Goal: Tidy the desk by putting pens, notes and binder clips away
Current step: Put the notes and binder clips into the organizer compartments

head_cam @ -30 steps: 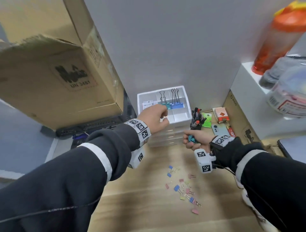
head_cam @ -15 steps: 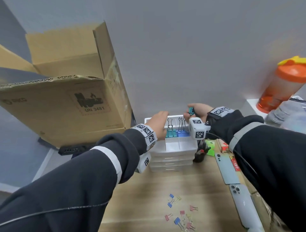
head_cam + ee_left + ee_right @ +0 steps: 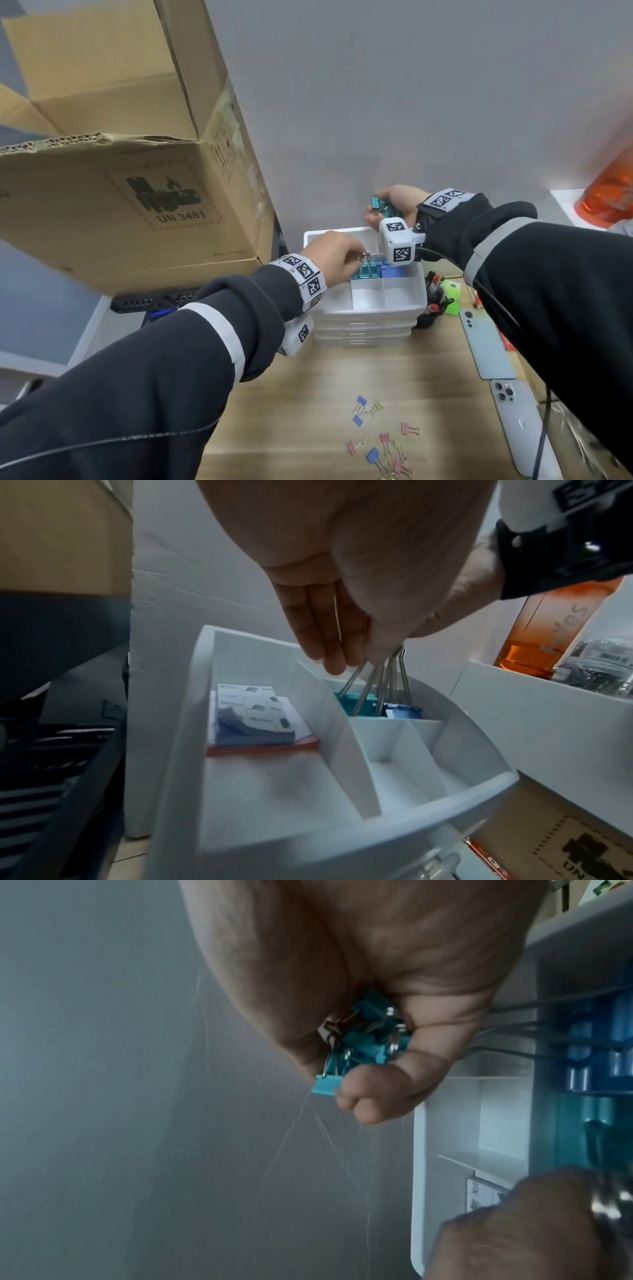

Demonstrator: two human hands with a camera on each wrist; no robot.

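Observation:
A white divided tray (image 3: pixel 404 306) tops a stack of clear drawers. Its back compartments hold a large teal binder clip (image 3: pixel 365 273) and a blue binder clip (image 3: pixel 394 271), both upright. My left hand (image 3: pixel 359 257) pinches the teal clip's wire handles (image 3: pixel 363 680) from above. A pack of notes (image 3: pixel 255 718) lies in the left compartment. My right hand (image 3: pixel 383 209) hovers over the tray's far edge, curled around several small teal clips (image 3: pixel 363 1045). Small coloured binder clips (image 3: pixel 380 442) lie scattered on the wooden desk.
A big open cardboard box (image 3: pixel 137 178) looms at the left, close to the tray. Right of the tray stand a black pen holder (image 3: pixel 433 303) and green sticky notes (image 3: pixel 451 298). Two phones (image 3: pixel 486 346) (image 3: pixel 520 428) lie along the right edge. An orange bottle (image 3: pixel 609 198) sits on a white shelf.
My right hand rose from the desk in front of the tray to above its far edge, still holding the teal clips. My left hand settled onto the large teal clip's handles.

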